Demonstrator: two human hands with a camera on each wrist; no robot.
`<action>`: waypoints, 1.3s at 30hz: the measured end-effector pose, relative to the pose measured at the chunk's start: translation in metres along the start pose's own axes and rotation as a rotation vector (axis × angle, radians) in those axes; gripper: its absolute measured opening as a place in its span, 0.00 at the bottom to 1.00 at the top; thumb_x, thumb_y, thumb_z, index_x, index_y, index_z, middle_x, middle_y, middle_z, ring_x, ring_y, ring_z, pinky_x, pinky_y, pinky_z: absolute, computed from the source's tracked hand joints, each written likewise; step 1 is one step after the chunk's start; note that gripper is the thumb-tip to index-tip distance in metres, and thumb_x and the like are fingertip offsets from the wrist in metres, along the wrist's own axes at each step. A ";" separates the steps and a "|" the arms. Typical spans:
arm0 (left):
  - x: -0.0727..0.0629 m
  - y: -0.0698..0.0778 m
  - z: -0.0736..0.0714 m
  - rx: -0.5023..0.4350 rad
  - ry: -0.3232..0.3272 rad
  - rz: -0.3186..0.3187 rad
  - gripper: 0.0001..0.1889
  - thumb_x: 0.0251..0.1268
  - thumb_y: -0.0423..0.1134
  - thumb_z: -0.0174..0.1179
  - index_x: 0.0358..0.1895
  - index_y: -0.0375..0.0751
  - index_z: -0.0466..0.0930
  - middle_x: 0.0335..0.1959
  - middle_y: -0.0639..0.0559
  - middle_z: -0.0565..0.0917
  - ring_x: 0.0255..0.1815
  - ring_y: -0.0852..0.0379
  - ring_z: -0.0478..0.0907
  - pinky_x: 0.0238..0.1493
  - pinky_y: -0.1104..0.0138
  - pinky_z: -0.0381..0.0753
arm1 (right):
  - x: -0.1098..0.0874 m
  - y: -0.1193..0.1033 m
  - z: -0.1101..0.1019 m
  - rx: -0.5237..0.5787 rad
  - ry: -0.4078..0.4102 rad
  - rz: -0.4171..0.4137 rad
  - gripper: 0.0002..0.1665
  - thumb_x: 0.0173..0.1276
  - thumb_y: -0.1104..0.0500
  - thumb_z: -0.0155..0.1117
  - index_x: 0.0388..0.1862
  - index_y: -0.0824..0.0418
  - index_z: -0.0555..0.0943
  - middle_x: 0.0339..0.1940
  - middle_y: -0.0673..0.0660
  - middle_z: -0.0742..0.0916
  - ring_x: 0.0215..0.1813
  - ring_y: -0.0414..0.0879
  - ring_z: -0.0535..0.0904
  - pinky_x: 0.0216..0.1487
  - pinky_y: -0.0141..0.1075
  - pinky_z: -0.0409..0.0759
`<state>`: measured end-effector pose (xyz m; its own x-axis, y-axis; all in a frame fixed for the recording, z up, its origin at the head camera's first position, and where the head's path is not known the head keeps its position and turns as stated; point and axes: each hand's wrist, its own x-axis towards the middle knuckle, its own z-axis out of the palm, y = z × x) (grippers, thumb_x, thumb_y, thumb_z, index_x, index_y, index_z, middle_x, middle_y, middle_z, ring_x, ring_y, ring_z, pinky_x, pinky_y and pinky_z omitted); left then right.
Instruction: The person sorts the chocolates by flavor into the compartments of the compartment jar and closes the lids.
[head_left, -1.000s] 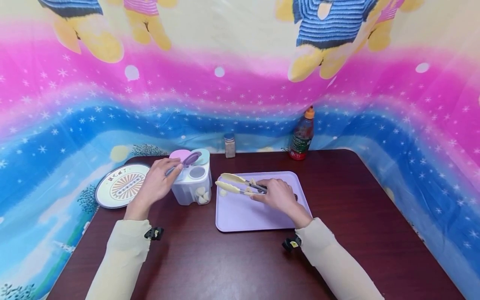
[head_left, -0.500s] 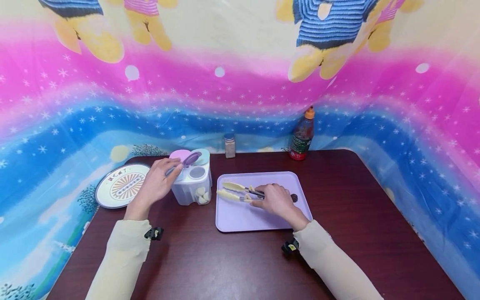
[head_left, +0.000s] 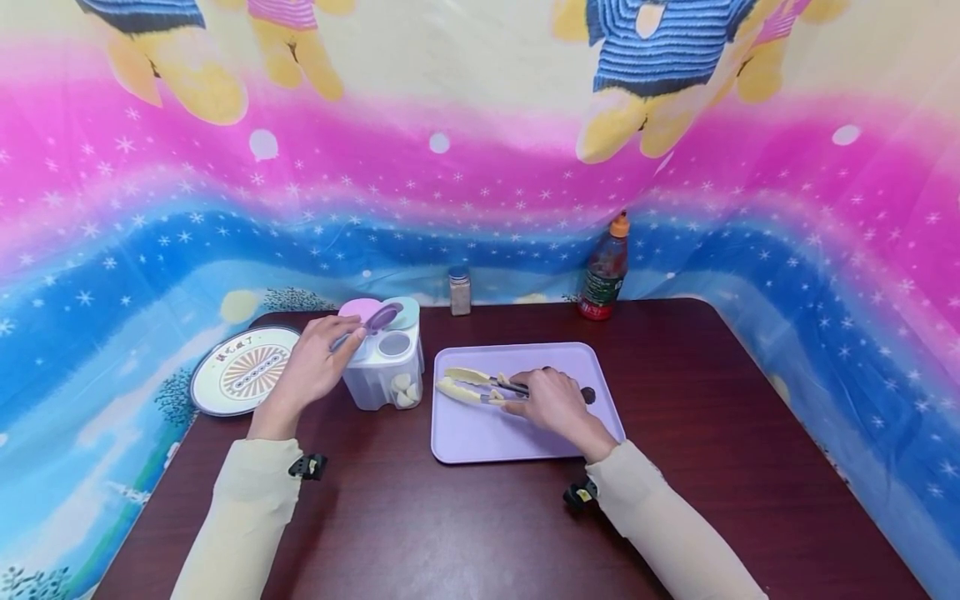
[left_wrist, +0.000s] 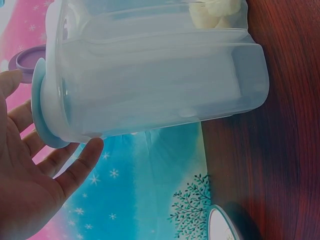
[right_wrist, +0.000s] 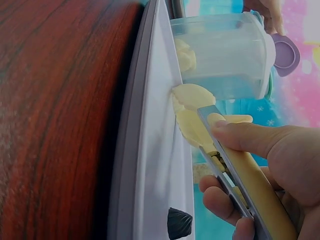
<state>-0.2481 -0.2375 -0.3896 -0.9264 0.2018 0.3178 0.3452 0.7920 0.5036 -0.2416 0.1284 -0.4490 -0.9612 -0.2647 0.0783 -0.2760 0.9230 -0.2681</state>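
My left hand rests on top of a clear storage container, its fingers spread along the edge of the blue lid. The thumb lies beside the purple flip lid, which stands raised over a round opening. Pale garlic-like cloves lie in the container's front right compartment. With my right hand I grip food tongs by their handles, low over the lilac tray. The tongs' cream-coloured tips point toward the container, slightly apart and close to the tray.
A black ridged piece lies on the tray near the right hand. A patterned plate is left of the container. Along the back stand a small shaker and a red sauce bottle, in front of the printed cloth.
The right hand has lowered the tongs toward the tray, and the tips now cover the spot where a small pale piece lay. The left hand and container stay still.
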 end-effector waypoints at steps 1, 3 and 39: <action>0.000 0.000 0.000 0.000 -0.001 0.000 0.29 0.80 0.54 0.43 0.64 0.32 0.77 0.68 0.36 0.75 0.74 0.36 0.61 0.74 0.42 0.58 | 0.000 0.000 0.000 0.003 0.002 0.001 0.27 0.54 0.39 0.76 0.52 0.46 0.88 0.45 0.51 0.91 0.40 0.50 0.84 0.34 0.46 0.78; 0.000 0.000 0.000 -0.001 -0.003 -0.001 0.29 0.80 0.54 0.43 0.64 0.32 0.77 0.68 0.36 0.75 0.74 0.36 0.61 0.74 0.43 0.58 | 0.000 0.001 0.000 0.008 0.002 0.004 0.27 0.54 0.39 0.77 0.52 0.46 0.88 0.45 0.51 0.91 0.41 0.50 0.84 0.35 0.46 0.79; 0.000 0.000 0.000 -0.002 0.000 0.009 0.28 0.80 0.53 0.44 0.63 0.32 0.77 0.68 0.36 0.75 0.74 0.36 0.62 0.74 0.43 0.58 | -0.004 -0.015 -0.057 0.275 0.069 0.001 0.33 0.57 0.38 0.75 0.61 0.46 0.83 0.37 0.50 0.89 0.34 0.45 0.76 0.30 0.35 0.71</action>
<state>-0.2481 -0.2380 -0.3893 -0.9231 0.2091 0.3227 0.3542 0.7891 0.5019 -0.2337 0.1317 -0.3909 -0.9617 -0.2351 0.1407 -0.2739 0.8104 -0.5180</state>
